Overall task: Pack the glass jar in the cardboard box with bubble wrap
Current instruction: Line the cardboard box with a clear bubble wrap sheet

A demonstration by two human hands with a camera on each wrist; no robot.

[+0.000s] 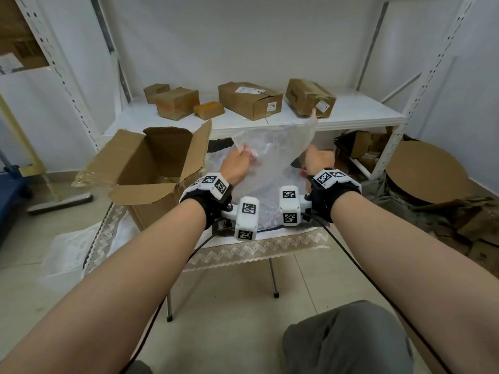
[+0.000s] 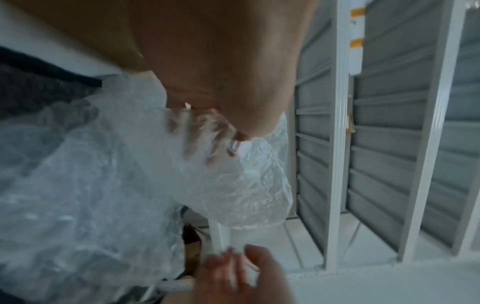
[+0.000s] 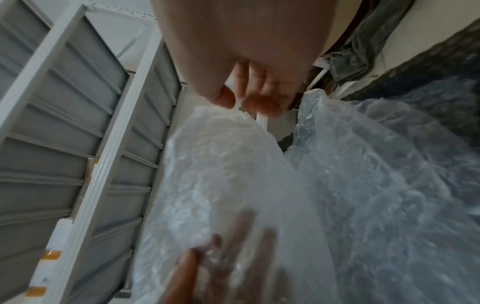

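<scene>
The bubble wrap [image 1: 272, 155] I'm holding up between my hands looks light, floppy and a little slick, so I judge its edges the best place to grip. My left hand [image 1: 237, 166] has fingers curled around the sheet's left edge; my right hand [image 1: 318, 157] pinches the right edge between thumb and fingers. The open box [image 1: 151, 171] sits just left of my left hand. I can't make out the jar.
</scene>
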